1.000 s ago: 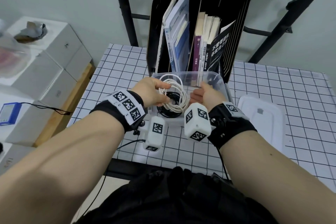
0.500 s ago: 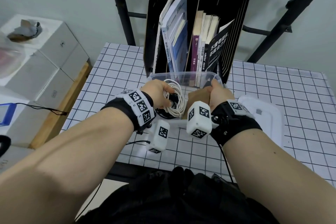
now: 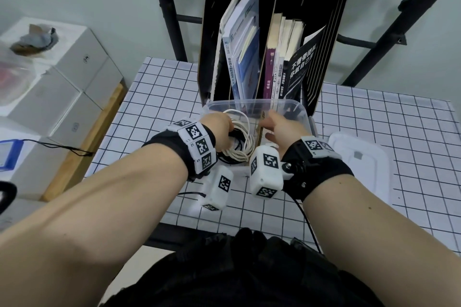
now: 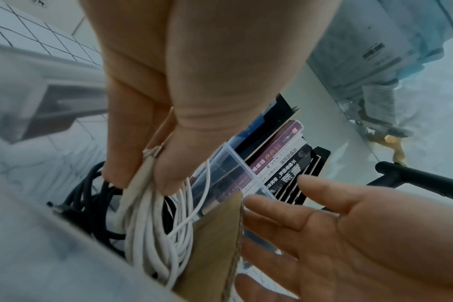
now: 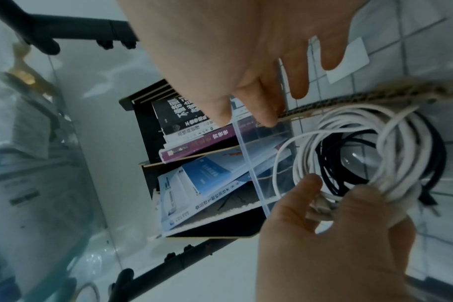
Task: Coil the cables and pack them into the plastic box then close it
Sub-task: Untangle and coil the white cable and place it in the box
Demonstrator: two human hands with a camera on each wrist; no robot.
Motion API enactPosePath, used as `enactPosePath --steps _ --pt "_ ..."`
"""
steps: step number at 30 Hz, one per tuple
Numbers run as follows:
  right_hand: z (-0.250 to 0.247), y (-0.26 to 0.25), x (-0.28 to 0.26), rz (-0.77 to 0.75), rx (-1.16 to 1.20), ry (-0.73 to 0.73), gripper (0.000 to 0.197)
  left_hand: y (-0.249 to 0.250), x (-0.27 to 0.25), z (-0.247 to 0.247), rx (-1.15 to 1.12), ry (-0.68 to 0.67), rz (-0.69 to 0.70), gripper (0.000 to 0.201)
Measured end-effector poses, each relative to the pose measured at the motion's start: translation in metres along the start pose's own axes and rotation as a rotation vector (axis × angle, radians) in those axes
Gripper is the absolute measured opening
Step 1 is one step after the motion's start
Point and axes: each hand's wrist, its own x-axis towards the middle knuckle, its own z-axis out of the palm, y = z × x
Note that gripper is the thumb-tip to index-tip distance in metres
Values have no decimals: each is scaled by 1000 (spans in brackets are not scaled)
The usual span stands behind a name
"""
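Note:
The clear plastic box (image 3: 252, 103) stands open in front of the book rack. A brown cardboard divider (image 4: 215, 235) stands upright inside it. My left hand (image 3: 223, 128) grips the coiled white cable (image 3: 243, 143) and holds it in the box's left part, over a coiled black cable (image 3: 228, 160) that lies on the bottom. In the left wrist view the fingers and thumb pinch the white coil (image 4: 148, 208) near its plug. My right hand (image 3: 273, 124) has straight fingers (image 4: 277, 216) resting against the divider's right face. The box's lid (image 3: 359, 164) lies flat to the right.
A black file rack (image 3: 321, 32) full of books stands right behind the box. White cartons (image 3: 62, 87) and a wooden board (image 3: 84, 137) sit off the table's left edge. The checked tablecloth (image 3: 389, 117) lies bare at right, beyond the lid.
My left hand has lowered the white coil further into the box's left part. My right hand stays at the divider, fingers now straighter.

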Motion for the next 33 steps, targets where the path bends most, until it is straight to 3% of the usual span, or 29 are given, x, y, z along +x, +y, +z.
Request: enactPosePath --steps 4,7,12,22,26,30,33 --pt "3 -5 -4 -38 -135 -35 34 4 3 -1 97 -45 -27 49" --pt "2 -8 -3 -55 -188 -50 48 4 5 0 158 -56 -31 48" --pt "1 -3 -5 -71 -250 -22 53 3 1 -1 165 -58 -15 44" --pt "8 -7 -3 -142 -187 -130 35 3 -3 -24 141 118 52 40" --pt "9 -8 -2 -139 -256 -165 29 6 10 -5 147 -13 96 30" --pt "10 -7 3 -164 -321 -201 24 4 10 3 98 -19 93 31" --pt "6 -7 6 -139 -327 -197 14 4 11 6 141 -107 85 34"
